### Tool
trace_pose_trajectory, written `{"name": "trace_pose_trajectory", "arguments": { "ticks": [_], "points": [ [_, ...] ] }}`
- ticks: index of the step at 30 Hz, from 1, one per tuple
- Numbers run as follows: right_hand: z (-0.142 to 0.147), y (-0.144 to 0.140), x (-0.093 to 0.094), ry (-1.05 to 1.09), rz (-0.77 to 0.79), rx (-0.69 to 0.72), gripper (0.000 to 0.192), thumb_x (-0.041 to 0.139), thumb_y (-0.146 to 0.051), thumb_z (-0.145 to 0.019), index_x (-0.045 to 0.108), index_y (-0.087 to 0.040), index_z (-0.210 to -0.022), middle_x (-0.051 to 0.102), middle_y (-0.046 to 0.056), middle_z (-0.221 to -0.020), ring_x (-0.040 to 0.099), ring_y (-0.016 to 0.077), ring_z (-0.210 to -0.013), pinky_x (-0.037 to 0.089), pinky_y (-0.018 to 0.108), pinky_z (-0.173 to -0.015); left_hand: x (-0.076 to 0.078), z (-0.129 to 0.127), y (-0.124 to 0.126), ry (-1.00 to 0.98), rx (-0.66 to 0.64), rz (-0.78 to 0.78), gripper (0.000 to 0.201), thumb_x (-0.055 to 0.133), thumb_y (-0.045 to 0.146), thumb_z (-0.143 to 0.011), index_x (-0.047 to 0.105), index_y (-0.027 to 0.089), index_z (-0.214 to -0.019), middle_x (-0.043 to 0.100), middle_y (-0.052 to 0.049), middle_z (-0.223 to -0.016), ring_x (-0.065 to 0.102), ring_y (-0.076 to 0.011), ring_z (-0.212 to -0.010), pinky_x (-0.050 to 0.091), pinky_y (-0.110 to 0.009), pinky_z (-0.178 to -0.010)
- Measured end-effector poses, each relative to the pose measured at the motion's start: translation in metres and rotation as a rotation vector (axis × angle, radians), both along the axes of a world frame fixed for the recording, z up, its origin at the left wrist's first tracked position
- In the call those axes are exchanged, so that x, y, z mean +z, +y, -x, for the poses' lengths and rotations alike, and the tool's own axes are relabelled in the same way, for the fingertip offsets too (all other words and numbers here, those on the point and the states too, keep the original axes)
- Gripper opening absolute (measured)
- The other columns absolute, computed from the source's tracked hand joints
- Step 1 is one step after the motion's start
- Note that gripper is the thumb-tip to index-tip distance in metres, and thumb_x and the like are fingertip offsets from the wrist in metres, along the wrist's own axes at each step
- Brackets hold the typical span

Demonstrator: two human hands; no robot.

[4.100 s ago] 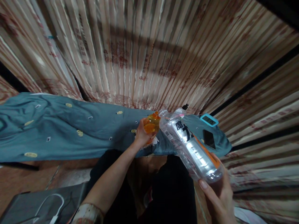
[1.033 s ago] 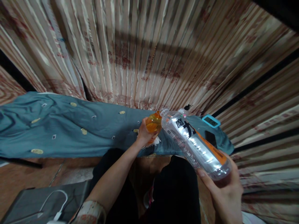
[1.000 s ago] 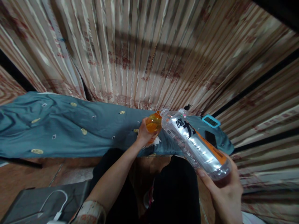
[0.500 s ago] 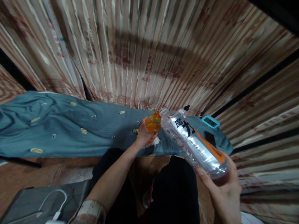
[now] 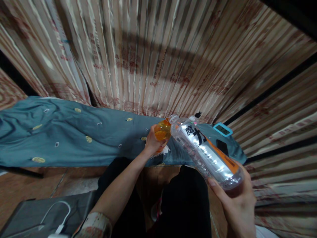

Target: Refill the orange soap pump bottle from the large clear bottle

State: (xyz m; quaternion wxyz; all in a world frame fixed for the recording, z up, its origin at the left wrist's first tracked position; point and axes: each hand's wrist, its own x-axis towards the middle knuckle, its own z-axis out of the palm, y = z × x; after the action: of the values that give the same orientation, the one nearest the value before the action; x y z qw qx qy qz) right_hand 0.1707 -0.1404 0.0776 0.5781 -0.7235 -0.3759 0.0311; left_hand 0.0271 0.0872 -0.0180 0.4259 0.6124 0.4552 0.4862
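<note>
My left hand (image 5: pixel 153 142) is wrapped round an orange see-through bottle (image 5: pixel 163 129) above the cloth-covered table. My right hand (image 5: pixel 241 200) grips the base of a larger clear plastic bottle (image 5: pixel 208 152) with a silver and orange label. That bottle tilts down to the left, its neck at the orange bottle's mouth. Whether the two rims touch, and whether liquid runs between them, I cannot tell. White crumpled paper or tissue (image 5: pixel 165 150) shows just below my left hand.
A teal patterned cloth (image 5: pixel 69 142) covers the long narrow table. Behind the clear bottle stands a bottle with a black top (image 5: pixel 198 114). A blue-framed digital clock (image 5: pixel 223 129) and a dark phone-like slab (image 5: pixel 222 147) lie at right. Lower left, a white cable (image 5: pixel 60 228) crosses a grey surface (image 5: pixel 27 211).
</note>
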Motion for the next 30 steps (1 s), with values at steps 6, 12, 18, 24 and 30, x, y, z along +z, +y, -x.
{"name": "trace_pose_trajectory", "arguments": {
  "ticks": [6,12,18,24,30],
  "points": [
    [0.0003,0.0005,0.0007,-0.019,0.020,-0.023,0.090,0.088,-0.054,-0.054,0.056,-0.018,-0.130,0.064,0.010,-0.120,0.064,0.0280,-0.106,0.054,0.042,-0.094,0.0029,0.0003,-0.0010,0.011,0.003,-0.009,0.074,0.088,0.019,-0.058,0.049,0.023,-0.121,0.068,-0.010,-0.126,0.067,-0.0306,-0.119,0.053,-0.049,-0.103],
    [0.0014,0.0003,0.0003,0.006,0.029,-0.011,0.095,0.087,-0.056,-0.054,0.054,-0.016,-0.134,0.063,0.012,-0.123,0.063,0.0305,-0.109,0.048,0.049,-0.104,0.0051,0.0011,-0.0019,0.024,0.001,0.000,0.076,0.088,0.019,-0.059,0.048,0.020,-0.123,0.068,-0.012,-0.127,0.066,-0.0306,-0.120,0.053,-0.048,-0.104],
    [0.0018,-0.0001,0.0005,-0.010,0.008,-0.027,0.090,0.088,-0.052,-0.055,0.057,-0.017,-0.131,0.065,0.012,-0.121,0.065,0.0291,-0.107,0.052,0.045,-0.097,0.0007,0.0003,-0.0004,-0.003,0.001,-0.022,0.078,0.088,0.018,-0.058,0.047,0.022,-0.124,0.068,-0.009,-0.125,0.067,-0.0287,-0.117,0.054,-0.047,-0.102],
    [0.0008,-0.0005,0.0013,-0.021,0.033,-0.019,0.091,0.088,-0.052,-0.056,0.057,-0.016,-0.133,0.065,0.012,-0.121,0.065,0.0287,-0.105,0.054,0.043,-0.091,-0.0009,0.0000,-0.0004,-0.004,0.000,-0.032,0.082,0.088,0.018,-0.059,0.045,0.023,-0.128,0.068,-0.010,-0.128,0.067,-0.0286,-0.119,0.053,-0.047,-0.104],
    [-0.0030,-0.0010,-0.0016,-0.049,0.037,-0.005,0.088,0.088,-0.052,-0.058,0.057,-0.017,-0.133,0.065,0.011,-0.121,0.064,0.0280,-0.105,0.052,0.043,-0.094,-0.0015,0.0010,-0.0016,-0.015,-0.004,-0.056,0.080,0.088,0.018,-0.060,0.045,0.024,-0.128,0.067,-0.009,-0.129,0.067,-0.0273,-0.119,0.053,-0.046,-0.105]
  ]
}}
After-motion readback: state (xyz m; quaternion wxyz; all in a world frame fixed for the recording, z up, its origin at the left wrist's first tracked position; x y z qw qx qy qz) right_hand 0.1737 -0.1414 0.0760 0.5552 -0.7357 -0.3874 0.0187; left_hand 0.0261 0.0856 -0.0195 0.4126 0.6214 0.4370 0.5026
